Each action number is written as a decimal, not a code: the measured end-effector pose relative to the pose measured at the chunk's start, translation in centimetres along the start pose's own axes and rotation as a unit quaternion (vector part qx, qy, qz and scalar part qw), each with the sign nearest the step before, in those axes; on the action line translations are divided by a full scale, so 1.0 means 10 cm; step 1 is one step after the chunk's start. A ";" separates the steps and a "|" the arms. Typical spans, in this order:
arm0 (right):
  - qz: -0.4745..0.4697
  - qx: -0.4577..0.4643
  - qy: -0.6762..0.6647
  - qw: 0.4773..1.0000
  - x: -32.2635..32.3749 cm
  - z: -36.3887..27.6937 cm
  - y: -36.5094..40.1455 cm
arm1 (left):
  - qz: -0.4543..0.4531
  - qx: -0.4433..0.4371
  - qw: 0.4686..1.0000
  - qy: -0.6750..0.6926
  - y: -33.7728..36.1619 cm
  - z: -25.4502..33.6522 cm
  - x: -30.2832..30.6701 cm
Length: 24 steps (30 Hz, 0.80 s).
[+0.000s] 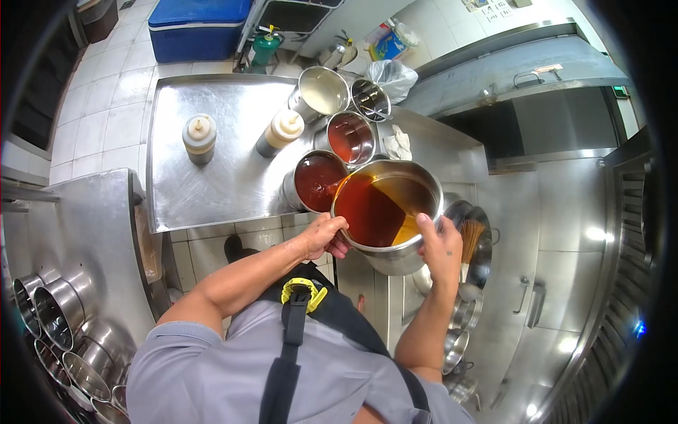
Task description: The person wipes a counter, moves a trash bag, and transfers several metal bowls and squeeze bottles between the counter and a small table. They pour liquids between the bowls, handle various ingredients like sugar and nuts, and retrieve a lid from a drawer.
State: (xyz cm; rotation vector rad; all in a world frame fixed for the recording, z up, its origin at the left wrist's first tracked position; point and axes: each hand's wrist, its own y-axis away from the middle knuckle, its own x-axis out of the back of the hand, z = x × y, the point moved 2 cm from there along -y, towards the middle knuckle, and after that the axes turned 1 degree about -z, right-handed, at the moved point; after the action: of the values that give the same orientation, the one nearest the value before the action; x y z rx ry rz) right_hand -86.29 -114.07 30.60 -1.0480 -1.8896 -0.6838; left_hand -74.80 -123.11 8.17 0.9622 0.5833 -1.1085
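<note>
Left hand, right hand curled, gripping one tilted pot. Near pot: four metal containers. Left of pot: two squeeze bottles on tabletop.

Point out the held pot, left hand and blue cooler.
Held pot (385, 263): head view, outer wall below the rim.
Left hand (326, 235): head view, middle of the hand.
Blue cooler (192, 44): head view, front wall.
</note>
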 end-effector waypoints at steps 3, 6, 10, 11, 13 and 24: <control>0.001 -0.008 -0.061 0.998 0.01 0.16 0.02 | 0.017 -0.019 0.999 -0.033 0.08 0.08 -0.06; -0.007 -0.016 -0.114 0.993 0.02 0.30 0.04 | 0.029 -0.044 0.997 -0.056 0.12 0.13 -0.10; -0.016 -0.030 -0.149 0.988 0.02 0.42 0.06 | 0.044 -0.066 0.994 -0.079 0.14 0.17 -0.13; -0.019 -0.035 -0.149 0.988 0.03 0.43 0.07 | 0.047 -0.070 0.993 -0.080 0.14 0.16 -0.13; -0.026 -0.046 -0.150 0.987 0.03 0.46 0.08 | 0.056 -0.072 0.992 -0.083 0.15 0.15 -0.14; -0.041 -0.065 -0.167 0.983 0.03 0.66 0.09 | 0.075 -0.070 0.990 -0.101 0.17 0.12 -0.14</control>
State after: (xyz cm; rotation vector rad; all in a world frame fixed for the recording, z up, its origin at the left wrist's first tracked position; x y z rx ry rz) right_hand -88.28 -108.41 27.72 -1.2335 -2.2098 -0.7213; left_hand -73.86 -123.24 10.48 0.7490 0.4120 -1.0029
